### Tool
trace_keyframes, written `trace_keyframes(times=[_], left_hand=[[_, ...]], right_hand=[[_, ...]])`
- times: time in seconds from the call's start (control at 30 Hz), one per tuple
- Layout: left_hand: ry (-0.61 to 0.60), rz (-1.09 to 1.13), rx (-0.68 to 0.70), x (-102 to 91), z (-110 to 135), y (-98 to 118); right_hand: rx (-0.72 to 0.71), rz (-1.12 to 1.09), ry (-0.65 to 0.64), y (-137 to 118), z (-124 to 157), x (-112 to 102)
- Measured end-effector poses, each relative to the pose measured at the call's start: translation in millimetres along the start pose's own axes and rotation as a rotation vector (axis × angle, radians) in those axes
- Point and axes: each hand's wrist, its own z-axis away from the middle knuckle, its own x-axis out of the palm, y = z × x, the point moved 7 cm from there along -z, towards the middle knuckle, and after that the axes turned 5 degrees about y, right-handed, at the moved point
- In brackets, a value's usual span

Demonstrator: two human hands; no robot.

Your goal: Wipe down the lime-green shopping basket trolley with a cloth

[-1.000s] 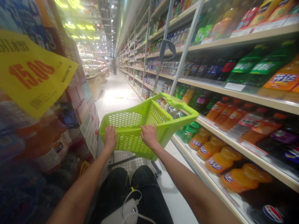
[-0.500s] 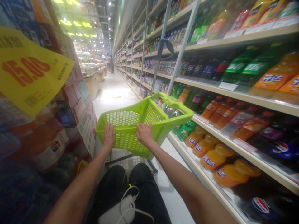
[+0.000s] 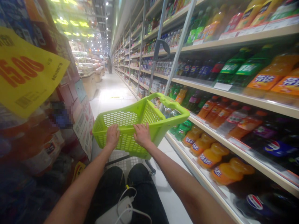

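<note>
A lime-green plastic shopping cart [image 3: 126, 144] with perforated walls stands turned sideways in front of my knees. On its near rim, toward the left end, my left hand [image 3: 113, 136] is closed, fingers over the edge. My right hand [image 3: 142, 134] grips the same rim a short way to the right, the fingers curled over the top. The cart's thick handle [image 3: 178, 115] juts out to the right, untouched by either hand. Across my lap lies a white power bank [image 3: 116, 213] with white cables.
Shelves of drink bottles line the right side, with orange soda bottles [image 3: 230, 171] on the bottom tier. A grey metal pole with a handle [image 3: 161, 49] leans there. At left, stacked goods carry a yellow price sign [image 3: 28, 74]. The tiled aisle [image 3: 112, 90] runs ahead, with a distant person.
My left hand has slid a little to the right along the cart's rim, closer to my right hand. The view has shifted slightly; my right hand keeps its place on the rim.
</note>
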Motion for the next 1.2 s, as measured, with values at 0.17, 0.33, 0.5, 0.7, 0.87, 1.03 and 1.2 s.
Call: trace_keyframes(times=[0.17, 0.33, 0.5, 0.7, 0.87, 1.03, 1.2], left_hand=[[-0.052, -0.105, -0.044, -10.6, 7, -28], [0.057, -0.108, -0.143, -35.2, 14, -63], [0.052, -0.08, -0.132, -26.1, 12, -43], [-0.068, 0.0, -0.017, 5.9, 6, 13], [-0.114, -0.053, -0.062, -6.4, 9, -10], [-0.011, -0.111, -0.233, -24.8, 11, -43], [-0.038, -0.004, -0.087, 8.4, 3, 7]], right_hand=[[-0.03, -0.012, 0.008, 1, 2, -1], [-0.047, -0.041, 0.02, -4, 3, -1], [-0.014, -0.054, 0.036, -8, 3, -2], [-0.007, -0.039, 0.029, -3, 5, -3], [-0.019, -0.03, 0.031, 1, 7, -3], [-0.009, -0.032, 0.027, -1, 6, -2], [0.002, -0.033, 0.022, -2, 6, -2]])
